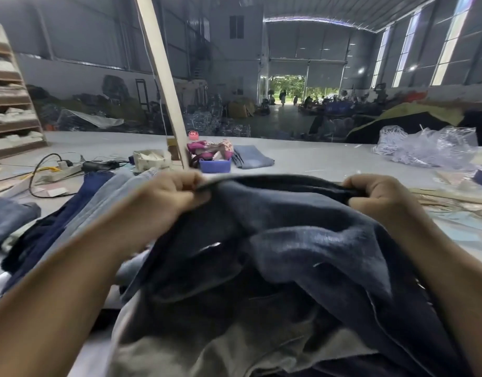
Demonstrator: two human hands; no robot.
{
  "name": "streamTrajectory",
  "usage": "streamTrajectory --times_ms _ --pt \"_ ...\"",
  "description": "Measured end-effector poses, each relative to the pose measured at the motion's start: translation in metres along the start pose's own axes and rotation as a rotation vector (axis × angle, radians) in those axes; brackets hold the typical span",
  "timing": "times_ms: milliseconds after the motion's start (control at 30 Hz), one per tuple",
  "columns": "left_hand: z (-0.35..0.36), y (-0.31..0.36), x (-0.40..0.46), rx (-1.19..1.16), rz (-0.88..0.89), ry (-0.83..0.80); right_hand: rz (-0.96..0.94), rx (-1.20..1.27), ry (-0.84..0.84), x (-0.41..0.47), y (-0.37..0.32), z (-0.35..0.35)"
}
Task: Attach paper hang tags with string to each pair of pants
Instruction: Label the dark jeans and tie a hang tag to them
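head view: both hands hold up a pair of dark blue denim pants [302, 240] near the middle of the scene, above the near edge of the grey bench [302, 159]. the left hand [163, 197] has its fingers curled round the top edge of the cloth at the left, and the right hand [375, 197] grips the same edge at the right, so the edge runs taut between them. the fabric below hangs in heavy folds, blurred in places, and drapes over a pale beige garment [207, 349] at the near side.

left of the pants lies a spread of other jeans [79, 213], navy and light blue, overlapping one another. farther off on the bench sit a power strip [63, 170] with black cables, a small open carton [151, 159], a blue tray [215, 164] just beside a folded pair of jeans [252, 156], and at the far right a crumpled clear plastic bag [427, 148]. a slanted pale wooden post [163, 85] rises from behind the left hand.
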State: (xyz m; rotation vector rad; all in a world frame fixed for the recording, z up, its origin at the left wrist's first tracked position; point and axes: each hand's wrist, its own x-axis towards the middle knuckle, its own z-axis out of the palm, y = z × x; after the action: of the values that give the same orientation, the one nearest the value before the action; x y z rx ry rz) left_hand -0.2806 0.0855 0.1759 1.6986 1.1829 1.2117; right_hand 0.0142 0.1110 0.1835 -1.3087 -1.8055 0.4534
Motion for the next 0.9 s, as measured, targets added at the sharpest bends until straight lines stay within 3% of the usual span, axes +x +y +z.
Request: streamTrajectory --times_ms 100,133,200,267,333,367,467,567,667,733,800,833,900 --pt "0.007 0.027 0.015 0.024 0.149 0.133 0.124 -0.106 -0.316 0.014 0.004 0.014" --pt "0.012 0.034 0.02 0.071 0.196 0.141 0.079 -0.137 -0.337 0.014 0.002 0.017" --pt "0.019 0.043 0.029 0.162 0.271 0.163 -0.181 -0.104 -0.124 0.01 -0.009 0.01" --pt "0.024 0.049 0.036 0.189 0.315 0.193 -0.356 0.193 0.112 -0.001 -0.028 -0.011" --pt "0.03 0.051 0.041 0.196 0.347 0.19 -0.363 0.595 0.061 -0.008 -0.049 -0.026" --pt "0.033 0.051 0.042 0.204 0.359 0.174 -0.364 0.648 -0.033 -0.012 -0.058 -0.028" --pt "0.04 0.043 0.042 0.132 0.339 0.09 -0.366 0.093 -0.242 -0.028 -0.075 -0.006" --pt "0.037 0.023 0.036 0.101 0.229 -0.004 -0.332 -0.407 -0.215 -0.033 -0.068 0.019" --pt "0.03 0.003 0.025 0.166 0.116 -0.062 -0.293 -0.512 -0.219 -0.028 -0.059 0.031" --pt "0.021 -0.008 0.014 0.14 0.025 -0.186 -0.312 -0.503 -0.089 -0.026 -0.054 0.034" --pt "0.015 -0.018 -0.002 0.26 -0.057 -0.306 -0.3 -0.455 0.035 -0.027 -0.051 0.032" --pt "0.014 -0.024 -0.01 0.422 -0.053 -0.3 -0.293 -0.421 0.089 -0.027 -0.049 0.03" --pt "0.02 -0.038 -0.025 0.719 0.003 -0.122 -0.3 -0.378 0.143 -0.031 -0.048 0.028"
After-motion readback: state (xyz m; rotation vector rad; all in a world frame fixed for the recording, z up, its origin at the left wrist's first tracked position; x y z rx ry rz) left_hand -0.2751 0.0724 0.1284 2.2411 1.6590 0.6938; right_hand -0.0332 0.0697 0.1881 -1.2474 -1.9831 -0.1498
